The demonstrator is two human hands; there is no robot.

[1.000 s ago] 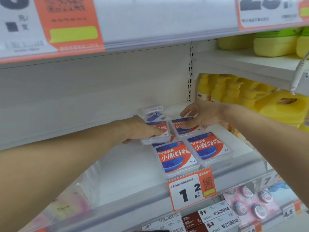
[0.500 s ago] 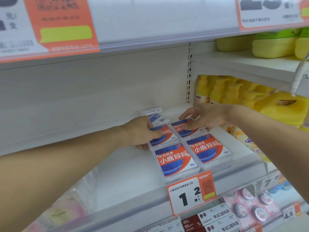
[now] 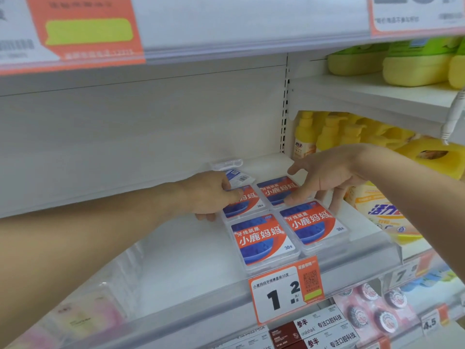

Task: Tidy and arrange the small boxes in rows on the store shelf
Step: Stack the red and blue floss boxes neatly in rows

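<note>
The left hand (image 3: 208, 195) lies at the far-left box (image 3: 245, 201), fingers curled over its left edge and thumb across its label, so it grips that box. Just behind it sits 1 box turned barcode-up (image 3: 237, 176), with a clear box (image 3: 226, 163) against the back wall. The near-left box (image 3: 263, 241) and near-right box (image 3: 314, 224) lie flat, label up, side by side at the shelf (image 3: 176, 260) lip, above the price tag (image 3: 285, 290). The far-right box (image 3: 276, 190) lies behind the near-right one; the right hand (image 3: 327, 176) hovers over it with fingers spread and loosely bent, a fingertip touching its near edge, holding nothing that I can tell. Yellow bottles (image 3: 327, 132) stand further right.

To do this step well, I judge both far boxes should be slid forward until they butt squarely against the near 2, edges parallel, gaps even. Press down lightly so the smooth plastic does not skate. The 2 stragglers at the back then need flipping and lining up as a 3rd row.
</note>
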